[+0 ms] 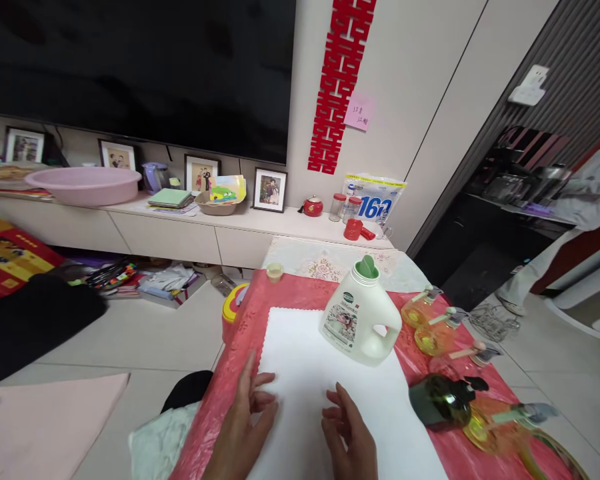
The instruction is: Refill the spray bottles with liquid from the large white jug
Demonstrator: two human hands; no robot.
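Note:
Both my hands are empty above a white mat (300,347) with a scalloped edge. My left hand (245,420) is near the mat's left edge, its fingers apart and loosely bent. Farther right, my right hand (349,433) has half-curled fingers with nothing between them. Beyond the hands, a pale detergent jug (365,317) stands upright on the mat, handle to the right, uncapped with its green spout (367,267) showing. A small pale cup-like piece (275,271) sits at the far left of the red table cover (293,290).
Several pump bottles lie along the right side, including a dark green bottle (440,400) and a yellow one (495,427). A low white cabinet (245,243) behind holds a pink basin (87,185), picture frames and jars. At far right, a person (585,193) is partly visible.

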